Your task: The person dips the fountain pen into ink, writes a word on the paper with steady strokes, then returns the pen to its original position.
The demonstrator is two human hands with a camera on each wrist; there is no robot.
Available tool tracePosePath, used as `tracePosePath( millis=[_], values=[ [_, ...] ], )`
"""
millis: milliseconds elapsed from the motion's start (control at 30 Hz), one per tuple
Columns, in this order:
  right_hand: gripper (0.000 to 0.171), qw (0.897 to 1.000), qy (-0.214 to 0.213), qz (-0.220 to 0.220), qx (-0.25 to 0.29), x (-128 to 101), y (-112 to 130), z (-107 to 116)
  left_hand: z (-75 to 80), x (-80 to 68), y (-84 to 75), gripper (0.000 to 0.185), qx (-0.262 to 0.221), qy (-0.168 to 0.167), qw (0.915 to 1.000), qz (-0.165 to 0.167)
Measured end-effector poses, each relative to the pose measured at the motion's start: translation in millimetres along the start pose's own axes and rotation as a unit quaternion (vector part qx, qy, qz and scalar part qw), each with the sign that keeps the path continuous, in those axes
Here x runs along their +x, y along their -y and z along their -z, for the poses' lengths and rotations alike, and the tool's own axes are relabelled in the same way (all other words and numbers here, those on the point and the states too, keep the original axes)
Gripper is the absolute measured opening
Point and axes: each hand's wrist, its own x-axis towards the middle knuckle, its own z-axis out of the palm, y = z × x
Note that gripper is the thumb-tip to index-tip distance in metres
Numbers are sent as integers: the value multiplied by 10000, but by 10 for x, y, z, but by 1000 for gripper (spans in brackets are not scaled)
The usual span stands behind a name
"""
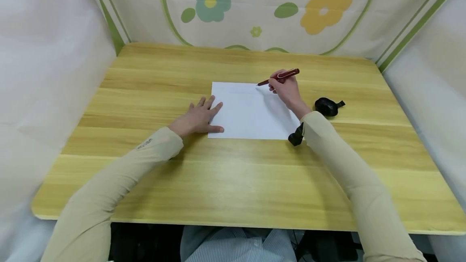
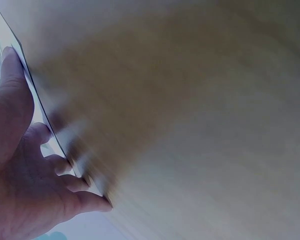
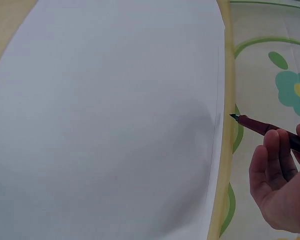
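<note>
Pinning the sheet of paper point(image 1: 253, 110) down, the left hand point(image 1: 200, 116) is lying flat with fingers spread over the paper's left edge, which is keeping it from sliding on the wooden table point(image 1: 145, 92). The paper is sitting mid-table, between both hands. Further right, the right hand point(image 1: 285, 88) is pinching a dark red pen point(image 1: 278, 77), its tip hovering at the sheet's far edge. Writing well here likely calls for steady left-hand pressure and a light, even stroke. A black object point(image 1: 327, 106) is lying just right of the wrist.
</note>
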Motion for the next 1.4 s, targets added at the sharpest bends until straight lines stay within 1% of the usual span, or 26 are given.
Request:
tracePosePath(
  millis=[167, 267, 433, 533, 733, 867, 1000, 1400],
  values=[
    [7, 10000, -75, -61, -13, 20, -41, -66, -9, 12, -63, 91, 83, -6, 10000, -23],
    [8, 9998, -81, -87, -161, 11, -40, -67, -7, 17, -88, 91, 95, -13, 10000, -22],
    [11, 9992, -91, -80, -372, 5, -18, -63, 12, 28, -102, 92, 97, -61, 9999, 9],
    [12, 9991, -76, -65, -411, 9, -22, -63, 26, 30, -100, 92, 110, -74, 9999, 7],
    [10, 9994, -92, 2, -332, -11, -73, -43, 23, 55, -98, 91, 237, -59, 9997, -25],
    [8, 9995, -192, -18, -250, -45, -117, -23, 8, 82, -106, 92, 178, -51, 9998, -78],
    [9, 9994, -204, 45, -291, -70, -143, -12, -6, 102, -107, 92, 93, -41, 9999, -72],
    [9, 9996, -212, -12, -163, -87, -119, -19, 10, 118, -90, 92, 92, -79, 9999, -66]
  ],
)
